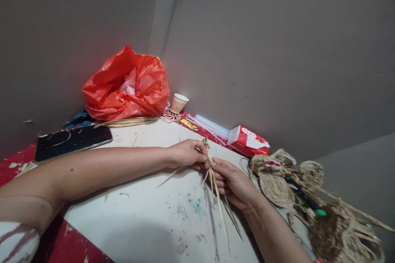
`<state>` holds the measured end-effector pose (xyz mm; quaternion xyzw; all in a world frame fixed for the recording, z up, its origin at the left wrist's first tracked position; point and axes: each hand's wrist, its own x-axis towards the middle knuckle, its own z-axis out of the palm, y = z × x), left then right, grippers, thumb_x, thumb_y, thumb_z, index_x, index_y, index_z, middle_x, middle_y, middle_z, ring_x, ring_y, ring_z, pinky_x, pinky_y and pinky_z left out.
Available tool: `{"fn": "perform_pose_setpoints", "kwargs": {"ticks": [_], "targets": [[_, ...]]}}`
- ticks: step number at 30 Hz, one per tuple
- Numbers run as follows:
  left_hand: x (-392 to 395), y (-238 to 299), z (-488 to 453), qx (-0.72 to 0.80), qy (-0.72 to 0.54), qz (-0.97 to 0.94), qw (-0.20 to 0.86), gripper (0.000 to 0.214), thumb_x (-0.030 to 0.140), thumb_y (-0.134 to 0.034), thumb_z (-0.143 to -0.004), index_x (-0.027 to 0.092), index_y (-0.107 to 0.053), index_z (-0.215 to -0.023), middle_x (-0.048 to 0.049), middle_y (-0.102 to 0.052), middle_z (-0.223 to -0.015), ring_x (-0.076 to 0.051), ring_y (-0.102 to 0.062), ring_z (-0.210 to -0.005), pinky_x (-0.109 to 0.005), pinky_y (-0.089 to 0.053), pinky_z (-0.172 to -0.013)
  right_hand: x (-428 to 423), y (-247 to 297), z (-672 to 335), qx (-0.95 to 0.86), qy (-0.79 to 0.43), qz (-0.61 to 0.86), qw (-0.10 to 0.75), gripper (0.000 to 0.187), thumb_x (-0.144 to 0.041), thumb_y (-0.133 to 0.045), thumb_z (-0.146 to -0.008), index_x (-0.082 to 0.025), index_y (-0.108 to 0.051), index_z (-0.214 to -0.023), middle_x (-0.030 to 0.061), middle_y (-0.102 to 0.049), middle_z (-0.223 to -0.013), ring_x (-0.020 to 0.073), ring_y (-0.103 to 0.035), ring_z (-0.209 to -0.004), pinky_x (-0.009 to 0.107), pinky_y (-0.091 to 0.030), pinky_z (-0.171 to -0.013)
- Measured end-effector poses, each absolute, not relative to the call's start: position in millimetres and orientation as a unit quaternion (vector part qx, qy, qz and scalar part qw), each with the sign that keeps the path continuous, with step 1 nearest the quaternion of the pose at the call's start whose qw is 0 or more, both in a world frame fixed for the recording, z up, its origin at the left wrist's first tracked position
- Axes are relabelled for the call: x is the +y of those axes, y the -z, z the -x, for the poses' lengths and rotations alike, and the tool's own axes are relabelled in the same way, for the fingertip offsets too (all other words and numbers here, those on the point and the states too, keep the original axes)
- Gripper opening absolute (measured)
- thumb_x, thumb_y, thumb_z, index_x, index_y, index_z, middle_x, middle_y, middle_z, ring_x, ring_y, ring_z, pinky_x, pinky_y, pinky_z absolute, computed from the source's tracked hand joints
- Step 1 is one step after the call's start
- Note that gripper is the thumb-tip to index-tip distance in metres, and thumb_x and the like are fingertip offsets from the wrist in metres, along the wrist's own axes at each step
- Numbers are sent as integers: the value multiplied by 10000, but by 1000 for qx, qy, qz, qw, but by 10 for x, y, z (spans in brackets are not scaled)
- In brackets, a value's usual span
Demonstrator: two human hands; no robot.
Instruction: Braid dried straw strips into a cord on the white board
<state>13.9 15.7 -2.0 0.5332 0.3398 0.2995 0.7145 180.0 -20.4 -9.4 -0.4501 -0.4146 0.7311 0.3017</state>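
Straw strips (220,209), gathered into one bundle, sit between the two hands above the white board (142,222), ahead of the person and somewhat right of centre; the long axis runs from a short, rough head (205,142) at the far end, toward the wall, to loose tails that fan back toward the person and slightly right; the left hand (189,153) enters from the left, nearly across that axis, with thumb and fingers pinched at the neck just below the head; the right hand (231,176) enters from the lower right, its thumb and fingers pressed on the strips just beside the left fingertips; the hands are together, both clamped on the bundle, though overlapping fingers hide the exact grip from where I stand; the left is nearer the head, the right nearer the tails; in my judgement, handling turns on this crossing point at the neck, with the free tails on the right hand's side; one stray strip (169,177) points lower left from beneath the left hand, its join hidden; coiled braid (274,187) lies beyond the right forearm, apart from the bundle.
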Motion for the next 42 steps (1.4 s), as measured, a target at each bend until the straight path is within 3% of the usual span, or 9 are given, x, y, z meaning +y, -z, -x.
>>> {"fn": "perform_pose_setpoints", "kwargs": {"ticks": [3,7,19,25,29,35,39,42], "targets": [[151,13,-140,340,-276,-544,716,123,78,-490,-796,161,-445,-716,29,-578,-610,-59,-515,-493,-187,-411,-501,-202,91,-1813,-412,-739,443,296,259,-378,-665,-768,-165,-518,-749,-114,-188,-524,22,-51,-420,134,-55,-352],[146,25,-128,359,-275,-582,676,111,84,-475,-791,164,-445,-721,44,-561,-581,-27,-374,-393,-153,-278,-403,-205,95,-1822,-395,-738,454,305,295,-389,-710,-726,-162,-522,-745,-118,-182,-521,19,-50,-422,128,-45,-349],[161,58,-115,392,-286,-601,634,85,149,-521,-785,172,-499,-706,109,-344,-361,-38,-225,-331,-191,-135,-394,-211,67,-1844,-356,-750,473,295,257,-324,-732,-682,-148,-549,-725,-113,-212,-509,16,-79,-416,127,-50,-342],[147,34,-78,335,-275,-607,666,51,158,-519,-784,177,-516,-737,115,-306,-376,-45,-212,-342,-200,-132,-397,-197,92,-1893,-308,-772,459,312,246,-228,-735,-665,-157,-500,-675,-123,-155,-519,16,-39,-434,113,-71,-341],[185,76,-76,289,-289,-640,650,46,123,-530,-755,154,-529,-722,93,-384,-460,-47,-283,-416,-188,-208,-438,-188,104,-1908,-290,-781,453,318,233,-212,-719,-669,-160,-492,-664,-122,-149,-512,20,-32,-436,113,-85,-341],[208,204,-115,256,-342,-735,526,73,86,-521,-726,139,-563,-699,40,-509,-618,-86,-460,-614,-201,-354,-605,-197,103,-1898,-276,-786,448,325,219,-219,-707,-689,-158,-502,-641,-123,-135,-495,26,-44,-429,108,-115,-329],[166,225,-113,317,-348,-776,420,122,122,-530,-733,161,-559,-844,83,-425,-545,-86,-411,-526,-203,-323,-544,-209,86,-1882,-276,-789,443,323,183,-200,-708,-687,-141,-537,-655,-115,-169,-491,25,-87,-415,97,-153,-317],[153,212,-96,343,-330,-795,375,121,143,-533,-763,159,-566,-879,76,-458,-548,-91,-434,-529,-206,-331,-555,-217,75,-1871,-277,-792,438,324,198,-211,-725,-677,-136,-543,-655,-111,-191,-494,21,-98,-411,91,-158,-309]]}}
